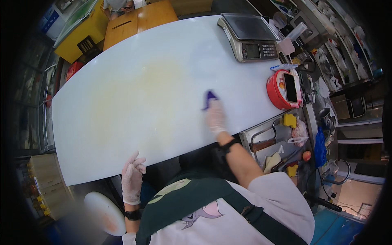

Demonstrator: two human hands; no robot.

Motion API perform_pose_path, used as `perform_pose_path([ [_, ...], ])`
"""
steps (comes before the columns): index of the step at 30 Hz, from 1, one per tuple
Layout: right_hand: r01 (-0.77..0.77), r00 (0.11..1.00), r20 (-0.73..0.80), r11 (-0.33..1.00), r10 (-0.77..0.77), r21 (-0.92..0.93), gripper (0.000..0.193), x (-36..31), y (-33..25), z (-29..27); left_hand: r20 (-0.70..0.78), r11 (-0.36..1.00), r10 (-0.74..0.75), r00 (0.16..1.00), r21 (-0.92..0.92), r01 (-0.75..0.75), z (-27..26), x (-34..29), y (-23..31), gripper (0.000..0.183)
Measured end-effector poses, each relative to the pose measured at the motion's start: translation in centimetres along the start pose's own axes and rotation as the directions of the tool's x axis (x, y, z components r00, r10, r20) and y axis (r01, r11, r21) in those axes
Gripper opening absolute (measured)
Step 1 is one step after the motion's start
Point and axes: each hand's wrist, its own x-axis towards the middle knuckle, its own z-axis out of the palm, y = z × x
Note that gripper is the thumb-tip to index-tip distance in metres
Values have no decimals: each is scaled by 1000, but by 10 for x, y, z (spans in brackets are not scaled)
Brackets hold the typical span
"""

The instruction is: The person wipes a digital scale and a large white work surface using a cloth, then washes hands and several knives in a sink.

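Note:
My right hand (215, 116), in a thin clear glove, presses a small dark purple cloth (210, 97) onto the white tabletop (134, 98). Its fingers are slightly blurred, and the cloth lies mostly beyond the fingertips. At the table's near edge hangs my left hand (133, 177), also gloved, with loosely bent fingers apart and nothing in them. Pale yellowish stains spread over the middle and left of the white surface.
A digital scale (251, 38) stands at the far right. Nearer is a red round tub (278, 90) with a phone (290, 87) on top. A metal tray (261, 132) holds tools and yellow sponges. A round white board (104, 210) is at lower left. Another person (118, 6) is beyond the table.

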Motion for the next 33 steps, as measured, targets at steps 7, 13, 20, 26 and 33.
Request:
perform_pose_path([
  [7, -310, 807, 515, 535, -288, 786, 48, -33, -123, 31, 141, 1000, -13, 990, 11, 12, 31, 28, 10, 63],
  [13, -400, 887, 453, 344, -86, 849, 60, 39, 16, -84, 46, 1000, 20, 999, -24, -19, 7, 8, -1, 61],
  [20, -121, 986, 104, 986, 133, -112, 78, 66, 68, -85, -163, 996, -80, 983, 34, 87, -19, 8, -11, 48],
  [26, -66, 995, -89, 981, 51, -180, 53, 66, 76, -30, -121, 976, -167, 979, 120, 181, -44, 91, -19, 43],
  [33, -21, 968, -237, 967, 83, 254, 41, 102, 178, -95, -499, 815, -118, 859, 445, 370, -133, 189, -5, 32],
])
